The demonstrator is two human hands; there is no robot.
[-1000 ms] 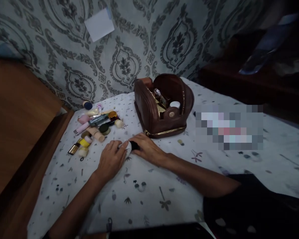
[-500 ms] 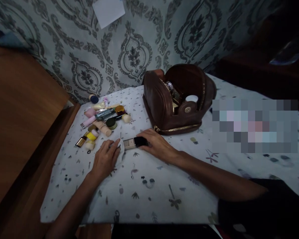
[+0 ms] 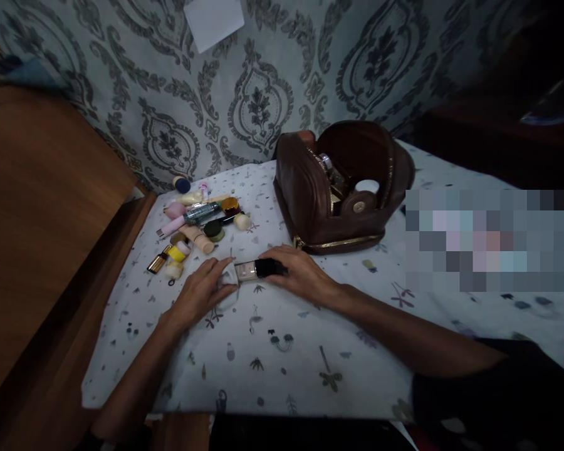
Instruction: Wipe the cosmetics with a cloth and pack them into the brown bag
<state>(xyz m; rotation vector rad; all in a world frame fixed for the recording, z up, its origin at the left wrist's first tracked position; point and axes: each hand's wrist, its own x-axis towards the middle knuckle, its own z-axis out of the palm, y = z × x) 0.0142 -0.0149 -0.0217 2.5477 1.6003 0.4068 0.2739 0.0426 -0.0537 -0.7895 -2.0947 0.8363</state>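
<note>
Small bottle: held crosswise between the hands, near side of the bag; the pale body of the small bottle [image 3: 245, 270] is left exposed in the middle, the black cap [image 3: 266, 268] lies to the right. Whether the sheet is touched by it cannot be told.
Right hand: the right hand [image 3: 301, 273] is closed around the black cap end, fingers over the far side, thumb on the near side.
Left hand: the left hand [image 3: 201, 290] is part-closed, the white tissue [image 3: 229, 274] pinched between fingers and thumb; the bottle's left end is hidden there.
Step, as judged: bottle being wiped with the tissue.
Good practice: cap end to be kept steady – body turned a little between strokes so every face is reached. Light, even pressure is called for; the tissue is best refolded to a clean side.
Risk: cap could be loosened if it is twisted; a smooth body may slip if squeezed hard.
Loose cosmetics: grouped far left on the patterned sheet [image 3: 282, 382], the peach tube [image 3: 198, 240] nearest the left hand – elbow room there should be minded.
Brown bag: the brown bag [image 3: 301, 194] stands open, far right of the bottle, a white lid [image 3: 366, 186] showing inside.
</note>
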